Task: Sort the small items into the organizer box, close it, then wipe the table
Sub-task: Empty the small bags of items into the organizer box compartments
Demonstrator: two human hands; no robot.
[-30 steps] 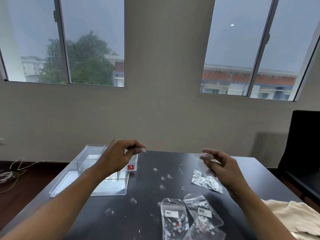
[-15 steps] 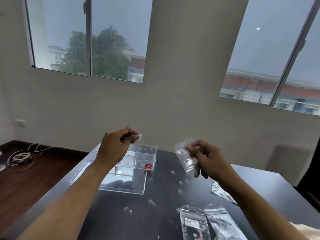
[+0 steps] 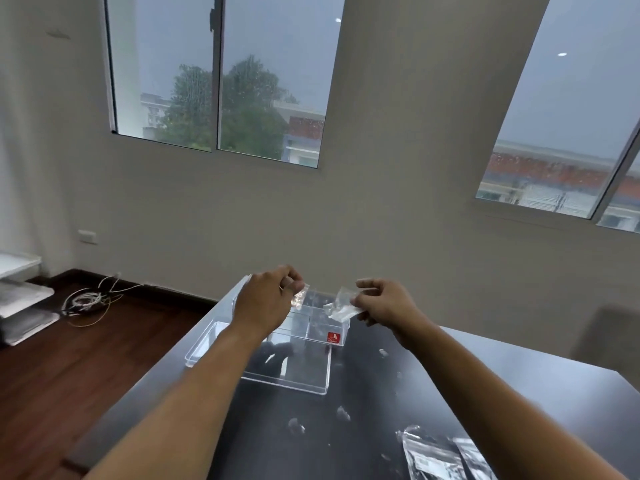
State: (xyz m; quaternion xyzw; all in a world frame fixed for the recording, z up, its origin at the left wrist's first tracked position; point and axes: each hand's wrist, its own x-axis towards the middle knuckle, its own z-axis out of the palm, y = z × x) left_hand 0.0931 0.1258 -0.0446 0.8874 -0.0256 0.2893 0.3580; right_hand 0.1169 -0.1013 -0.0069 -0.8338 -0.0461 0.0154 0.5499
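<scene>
Packet (image 3: 341, 309) seemingly crosswise over organizer (image 3: 313, 325)

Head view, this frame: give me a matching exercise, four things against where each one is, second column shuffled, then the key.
Things:
1. small clear bag
2. organizer box
3. labelled packets
4. cable coil

Places:
A. on the wooden floor, left
B. pinched in the right hand
C. flat on the table, near right
D. standing on the table under both hands

Pairs: 1-B, 2-D, 3-C, 4-A
</scene>
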